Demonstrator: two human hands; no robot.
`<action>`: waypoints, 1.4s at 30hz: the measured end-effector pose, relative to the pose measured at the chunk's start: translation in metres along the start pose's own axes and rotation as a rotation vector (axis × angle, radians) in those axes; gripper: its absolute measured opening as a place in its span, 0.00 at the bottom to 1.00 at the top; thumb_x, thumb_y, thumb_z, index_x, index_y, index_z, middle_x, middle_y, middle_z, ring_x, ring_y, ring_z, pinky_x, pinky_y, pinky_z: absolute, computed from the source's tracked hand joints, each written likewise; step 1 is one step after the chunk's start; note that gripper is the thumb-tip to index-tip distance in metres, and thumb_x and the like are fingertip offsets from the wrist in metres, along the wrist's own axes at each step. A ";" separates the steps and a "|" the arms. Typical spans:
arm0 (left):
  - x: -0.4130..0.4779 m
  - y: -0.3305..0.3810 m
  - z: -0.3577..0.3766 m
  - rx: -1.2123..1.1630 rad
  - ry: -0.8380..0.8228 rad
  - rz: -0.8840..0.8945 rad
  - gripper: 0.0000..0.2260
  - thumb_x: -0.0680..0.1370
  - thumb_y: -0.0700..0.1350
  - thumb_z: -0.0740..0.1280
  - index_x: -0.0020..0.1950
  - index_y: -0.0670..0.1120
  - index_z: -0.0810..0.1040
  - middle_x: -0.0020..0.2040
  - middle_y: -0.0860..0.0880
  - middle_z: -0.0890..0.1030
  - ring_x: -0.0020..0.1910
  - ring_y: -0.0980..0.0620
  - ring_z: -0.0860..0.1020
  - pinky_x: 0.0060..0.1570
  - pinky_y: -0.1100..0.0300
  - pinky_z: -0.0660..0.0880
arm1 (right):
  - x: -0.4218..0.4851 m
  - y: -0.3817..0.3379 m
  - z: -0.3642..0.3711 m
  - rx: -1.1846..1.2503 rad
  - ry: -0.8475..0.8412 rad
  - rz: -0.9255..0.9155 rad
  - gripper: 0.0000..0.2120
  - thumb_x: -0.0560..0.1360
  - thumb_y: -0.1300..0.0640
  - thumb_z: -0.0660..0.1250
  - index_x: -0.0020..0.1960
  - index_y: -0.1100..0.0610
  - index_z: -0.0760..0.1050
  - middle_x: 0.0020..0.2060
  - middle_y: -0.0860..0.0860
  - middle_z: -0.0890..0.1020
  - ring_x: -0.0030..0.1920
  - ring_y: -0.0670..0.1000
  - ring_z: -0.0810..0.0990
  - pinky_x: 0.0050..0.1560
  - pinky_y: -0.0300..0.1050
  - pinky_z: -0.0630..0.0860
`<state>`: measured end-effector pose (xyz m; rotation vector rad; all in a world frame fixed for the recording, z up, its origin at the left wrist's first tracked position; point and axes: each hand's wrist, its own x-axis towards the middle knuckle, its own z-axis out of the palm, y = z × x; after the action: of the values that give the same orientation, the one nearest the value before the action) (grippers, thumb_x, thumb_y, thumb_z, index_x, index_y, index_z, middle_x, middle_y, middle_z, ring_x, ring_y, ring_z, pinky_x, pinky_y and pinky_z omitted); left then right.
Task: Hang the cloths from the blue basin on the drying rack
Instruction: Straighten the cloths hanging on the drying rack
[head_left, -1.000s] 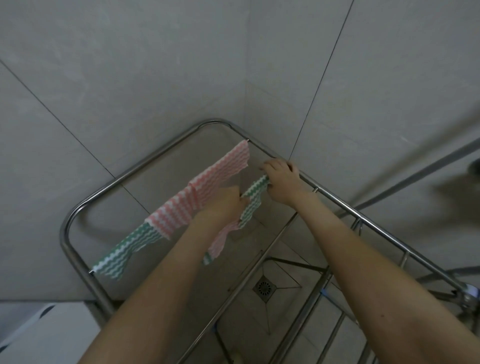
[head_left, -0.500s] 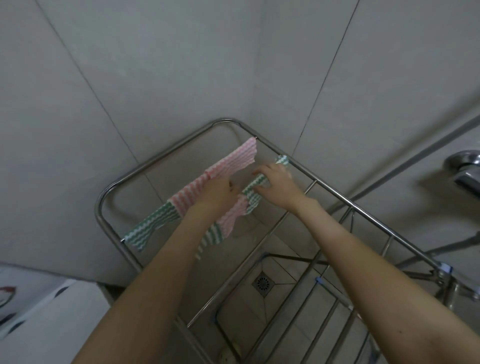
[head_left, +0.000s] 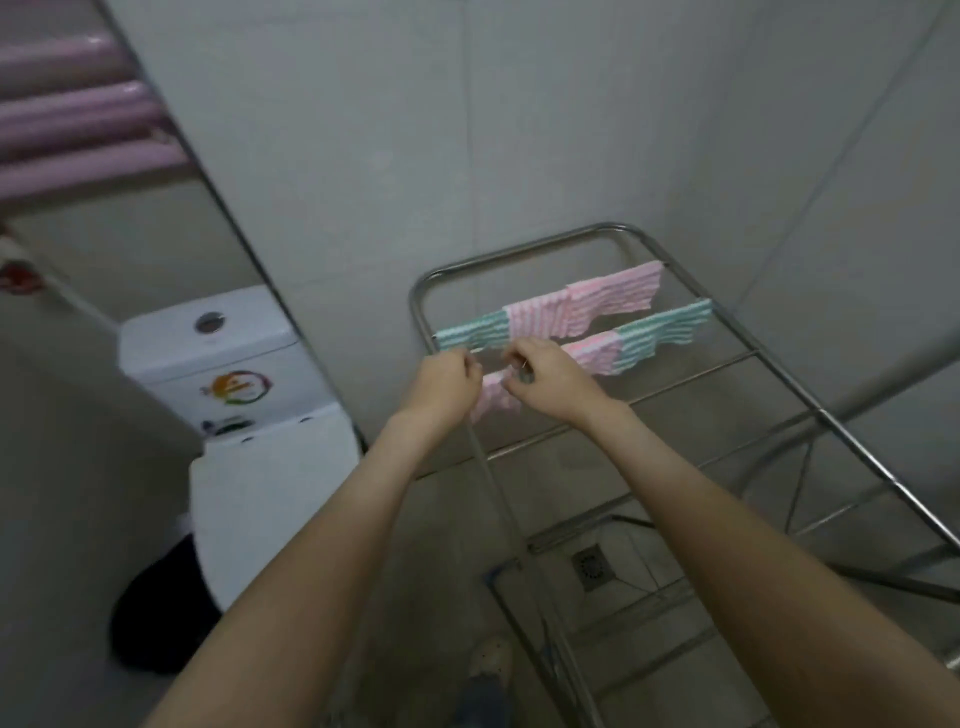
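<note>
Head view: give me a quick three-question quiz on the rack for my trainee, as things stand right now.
1. True or false: the left grip and right grip hold a green cloth.
2. How many rods of the rack carry cloths? A) one B) two C) four
3. Fill in: the white fixture left of the rack is a ___.

Key
1. False: both hold a pink cloth at the left end of the second rod.
2. B
3. toilet
</note>
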<state>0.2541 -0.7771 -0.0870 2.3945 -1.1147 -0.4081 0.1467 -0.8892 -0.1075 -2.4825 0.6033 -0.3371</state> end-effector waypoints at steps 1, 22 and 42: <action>-0.019 -0.016 -0.008 0.005 0.019 -0.042 0.11 0.80 0.43 0.59 0.54 0.39 0.78 0.54 0.37 0.81 0.55 0.39 0.77 0.49 0.54 0.70 | -0.003 -0.017 0.013 0.013 -0.031 -0.030 0.10 0.71 0.62 0.68 0.52 0.61 0.75 0.43 0.52 0.73 0.49 0.53 0.72 0.49 0.42 0.66; -0.254 -0.339 -0.025 -0.206 0.220 -0.734 0.11 0.81 0.42 0.56 0.53 0.38 0.75 0.48 0.41 0.79 0.47 0.43 0.78 0.44 0.52 0.73 | -0.043 -0.264 0.323 0.030 -0.693 -0.413 0.17 0.77 0.58 0.64 0.65 0.56 0.70 0.56 0.53 0.76 0.58 0.51 0.71 0.58 0.45 0.71; -0.300 -0.515 0.247 -0.277 0.143 -1.059 0.13 0.82 0.46 0.55 0.53 0.40 0.75 0.52 0.41 0.79 0.49 0.45 0.76 0.44 0.56 0.70 | -0.127 -0.107 0.629 -0.071 -1.008 -0.472 0.20 0.77 0.59 0.61 0.69 0.60 0.66 0.64 0.58 0.73 0.65 0.57 0.70 0.60 0.44 0.65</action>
<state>0.2842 -0.3248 -0.5453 2.5006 0.3461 -0.6410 0.2990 -0.4590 -0.5709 -2.4202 -0.3886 0.7524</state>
